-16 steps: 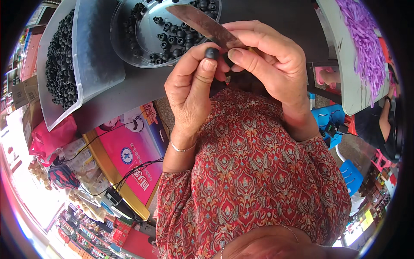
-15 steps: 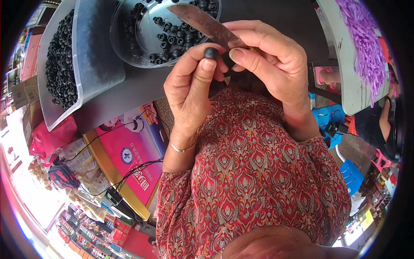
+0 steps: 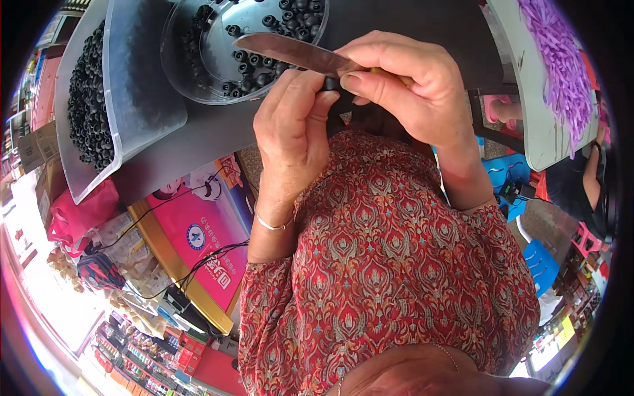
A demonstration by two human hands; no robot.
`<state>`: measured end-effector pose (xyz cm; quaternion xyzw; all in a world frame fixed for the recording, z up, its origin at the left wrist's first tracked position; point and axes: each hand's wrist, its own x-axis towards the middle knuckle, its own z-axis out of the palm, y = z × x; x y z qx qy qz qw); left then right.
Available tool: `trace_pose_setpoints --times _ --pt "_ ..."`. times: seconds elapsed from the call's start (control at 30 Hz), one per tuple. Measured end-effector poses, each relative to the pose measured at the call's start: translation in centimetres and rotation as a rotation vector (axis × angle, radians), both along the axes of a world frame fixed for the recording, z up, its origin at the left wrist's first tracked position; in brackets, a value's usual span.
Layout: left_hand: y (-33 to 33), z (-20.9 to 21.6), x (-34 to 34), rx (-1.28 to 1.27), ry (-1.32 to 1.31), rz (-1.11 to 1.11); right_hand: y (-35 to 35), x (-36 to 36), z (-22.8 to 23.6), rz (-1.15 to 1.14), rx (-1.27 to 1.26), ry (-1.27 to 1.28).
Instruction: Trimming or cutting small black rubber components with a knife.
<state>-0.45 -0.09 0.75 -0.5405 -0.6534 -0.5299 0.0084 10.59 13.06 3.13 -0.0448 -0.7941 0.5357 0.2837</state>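
Between the thumb and fingers of my left hand (image 3: 290, 122) I pinch a small round black rubber-like part (image 3: 331, 84). My right hand (image 3: 413, 86) is closed round the handle of a knife (image 3: 297, 53), its blade pointing left above my left fingers. My right thumb lies by the base of the blade, close against the black part. Just beyond my hands stands a round clear tub (image 3: 218, 99) with many similar loose black parts (image 3: 254, 63) in it. Where exactly the blade meets the part is hard to make out.
At the left, a translucent bin (image 3: 148, 79) holds a heap of small black parts (image 3: 91, 109). Both containers stand on a dark table (image 3: 389, 20). Purple strips (image 3: 561, 66) lie on a pale table (image 3: 528, 125) at right. Blue chairs (image 3: 538, 261) and a person's arm (image 3: 590, 178) are beyond.
The knife blade has tipped lower and shifted left. My left hand has rolled, so its fingers now cover more of the black part, and my hands are closer together.
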Motion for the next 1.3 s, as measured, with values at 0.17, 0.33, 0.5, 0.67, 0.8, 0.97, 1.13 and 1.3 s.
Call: trace_pose_setpoints --times 0.17,0.33,0.5,0.67,0.8,0.97,1.13,1.3 --pt "-0.2 0.4 0.8 -0.092 -0.158 -0.048 0.4 0.1 -0.8 0.020 -0.211 -0.119" --pt "-0.3 0.6 0.6 -0.149 -0.210 -0.043 0.3 1.0 0.0 0.043 -0.414 -0.099" --pt "0.0 0.2 0.4 -0.025 -0.123 -0.034 -0.6 0.6 0.4 0.047 -0.091 0.028" --pt "-0.4 0.1 0.2 -0.055 -0.109 -0.083 -0.2 0.8 -0.3 0.030 -0.090 -0.028" --pt "-0.7 0.2 0.7 -0.040 -0.228 -0.156 0.2 1.0 -1.0 0.089 -0.323 -0.098" --pt "-0.5 0.4 0.5 -0.027 -0.390 -0.179 -0.2 1.3 -0.3 0.042 -0.546 -0.123" --pt "-0.2 0.2 0.7 -0.008 -0.573 -0.189 -0.2 1.2 -0.8 0.044 -0.595 -0.019" --pt "-0.7 0.4 0.5 -0.037 -0.529 -0.155 -0.1 1.1 -1.0 0.036 -0.576 -0.068"
